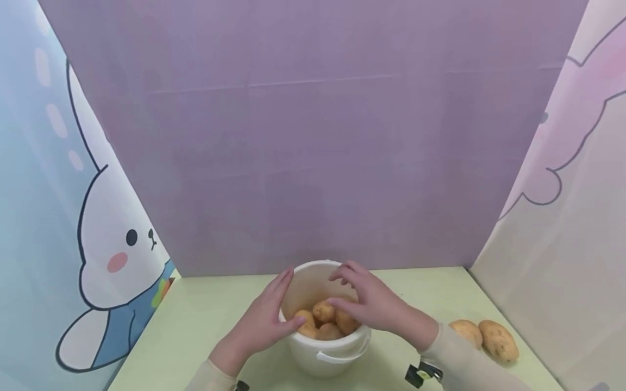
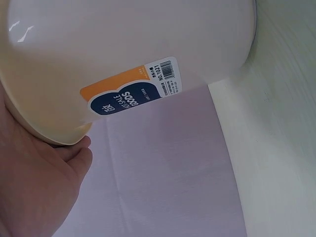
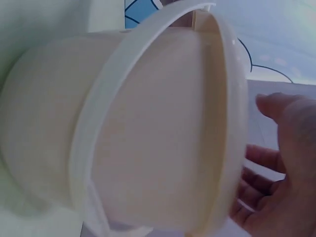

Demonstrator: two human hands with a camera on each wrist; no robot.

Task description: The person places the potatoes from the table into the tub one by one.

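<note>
Standing near the front edge of a pale green tabletop [image 1: 205, 309], walled behind by a plain lilac backdrop [image 1: 313, 136] and to its left by a panel printed with a white cartoon rabbit [image 1: 110, 260], is a round white plastic bucket [image 1: 327, 353] holding several tan potatoes [image 1: 325, 320]; two more loose tan potatoes [image 1: 484, 336] lie well to its right on the table. The bucket's lower wall is cut off in the head view, its blue and orange label [image 2: 128, 96] shows only from the left wrist, and how many potatoes lie inside is hard to make out. The left hand [image 1: 266, 323] lies flat against the bucket's left rim with straight fingers, gripping nothing; the right hand [image 1: 371, 304] hovers over the bucket's mouth, fingers spread and relaxed, just above the potatoes, holding nothing.
</note>
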